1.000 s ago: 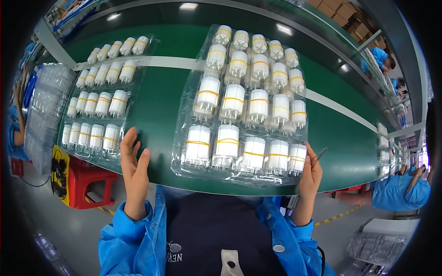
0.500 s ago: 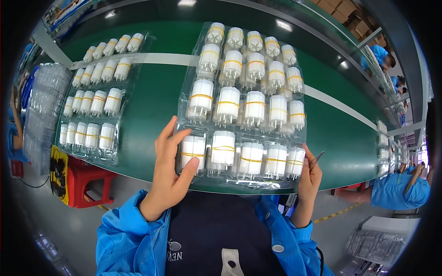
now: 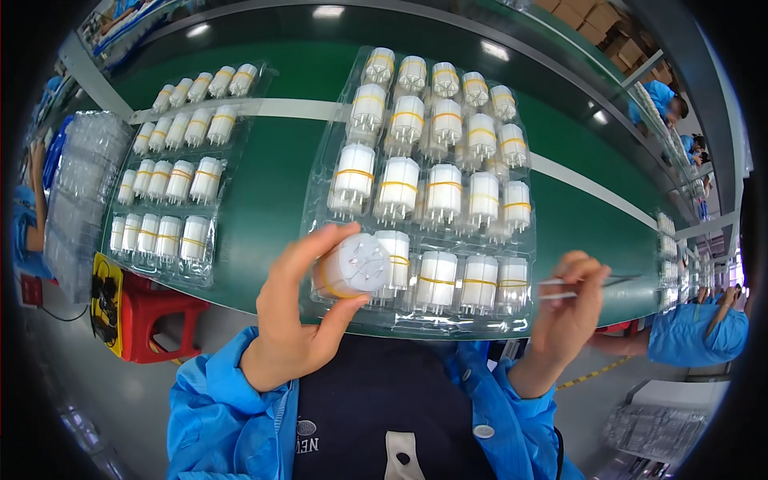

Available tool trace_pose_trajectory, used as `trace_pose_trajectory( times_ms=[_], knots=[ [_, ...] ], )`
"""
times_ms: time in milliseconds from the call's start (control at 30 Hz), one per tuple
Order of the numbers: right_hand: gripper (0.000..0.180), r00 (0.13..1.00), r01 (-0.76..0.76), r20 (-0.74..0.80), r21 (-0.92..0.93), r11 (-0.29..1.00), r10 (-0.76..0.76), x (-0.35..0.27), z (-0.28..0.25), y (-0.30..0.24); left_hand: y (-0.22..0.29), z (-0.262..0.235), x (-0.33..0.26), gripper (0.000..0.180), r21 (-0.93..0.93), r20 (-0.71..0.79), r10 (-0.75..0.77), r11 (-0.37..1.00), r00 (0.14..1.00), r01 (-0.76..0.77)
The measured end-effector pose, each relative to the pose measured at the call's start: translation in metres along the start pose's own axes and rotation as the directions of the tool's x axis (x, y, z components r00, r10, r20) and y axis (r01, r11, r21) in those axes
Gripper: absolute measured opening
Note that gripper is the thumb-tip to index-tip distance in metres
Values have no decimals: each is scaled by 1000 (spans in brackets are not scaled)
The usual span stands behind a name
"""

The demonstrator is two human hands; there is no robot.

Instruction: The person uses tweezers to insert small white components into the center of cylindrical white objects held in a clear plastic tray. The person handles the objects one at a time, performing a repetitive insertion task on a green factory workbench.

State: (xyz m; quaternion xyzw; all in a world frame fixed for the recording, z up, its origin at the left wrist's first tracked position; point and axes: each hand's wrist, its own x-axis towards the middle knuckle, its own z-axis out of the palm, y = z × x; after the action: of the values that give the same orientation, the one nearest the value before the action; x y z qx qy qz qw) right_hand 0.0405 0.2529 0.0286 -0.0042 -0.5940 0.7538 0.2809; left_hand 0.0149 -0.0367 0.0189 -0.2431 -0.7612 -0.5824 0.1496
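Observation:
My left hand grips a white cylindrical part between thumb and fingers. It is tilted so its pinned end shows, and a yellow band runs round its side. My right hand, slightly blurred, is closed around metal tweezers, whose two prongs point left. Below the held part is a clear plastic tray with rows of similar white cylinders, their thin pins toward me and yellow bands around them. The front-left place in the tray is partly hidden by my hand and the lifted part.
Another clear tray of banded cylinders lies to the left on the green table. Stacked clear trays stand beyond it. A red stool is below the table edge. Co-workers in blue sit at the right.
My left hand has lifted the front-left cylinder out of the tray and tipped it pins-up. My right hand has moved off the tray's edge to the right, tweezers now pointing left.

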Motion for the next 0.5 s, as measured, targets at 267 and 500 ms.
trace_pose_trajectory(
  times_ms=[267, 500],
  knots=[
    [23, 904, -193, 421, 241, 951, 77, -7, 75, -7, -3, 16, 8, 61, -40, 61, -10, 999, 998, 12],
    [22, 876, 64, 481, -35, 997, -39, -11, 89, 2, -10, 22, 0, 58, -82, 87, 45, 996, 995, -38]
  ],
)
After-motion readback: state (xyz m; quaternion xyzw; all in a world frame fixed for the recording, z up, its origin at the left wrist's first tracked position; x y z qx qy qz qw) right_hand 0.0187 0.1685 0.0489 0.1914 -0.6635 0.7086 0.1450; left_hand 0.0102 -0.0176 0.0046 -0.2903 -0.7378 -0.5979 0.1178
